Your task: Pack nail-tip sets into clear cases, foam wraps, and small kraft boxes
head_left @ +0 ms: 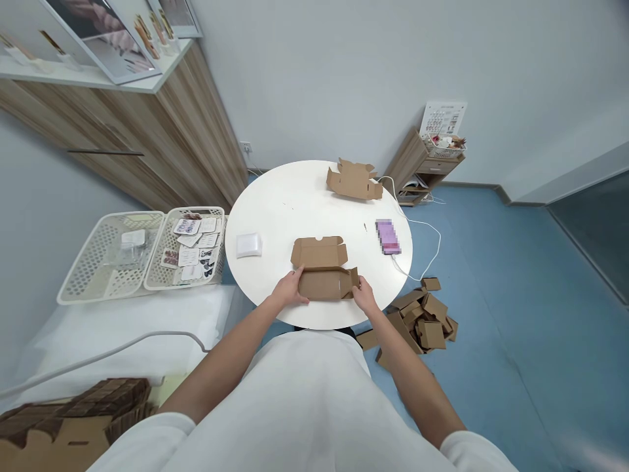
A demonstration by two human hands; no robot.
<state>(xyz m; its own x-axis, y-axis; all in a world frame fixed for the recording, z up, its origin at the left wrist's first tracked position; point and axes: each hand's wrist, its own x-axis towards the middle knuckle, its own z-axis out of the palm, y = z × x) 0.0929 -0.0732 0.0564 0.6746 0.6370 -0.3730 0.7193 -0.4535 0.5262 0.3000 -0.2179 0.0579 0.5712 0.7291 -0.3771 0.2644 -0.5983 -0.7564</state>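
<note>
A flat brown cardboard box blank (322,270), partly folded, lies at the near edge of the round white table (295,203). My left hand (291,288) grips its left end, fingers curled on the cardboard. At the box's right end, my right hand (364,295) holds the flap in the same way. The lid panel of the box points away from me. A second unfolded cardboard blank (354,179) lies at the far side of the table.
A small white packet (248,244) and a pink phone (388,236) on a white cable lie on the table. Two white baskets (147,252) with cards stand to the left. Folded boxes (422,321) are heaped on the blue floor at right. Stacked cardboard (73,413) sits lower left.
</note>
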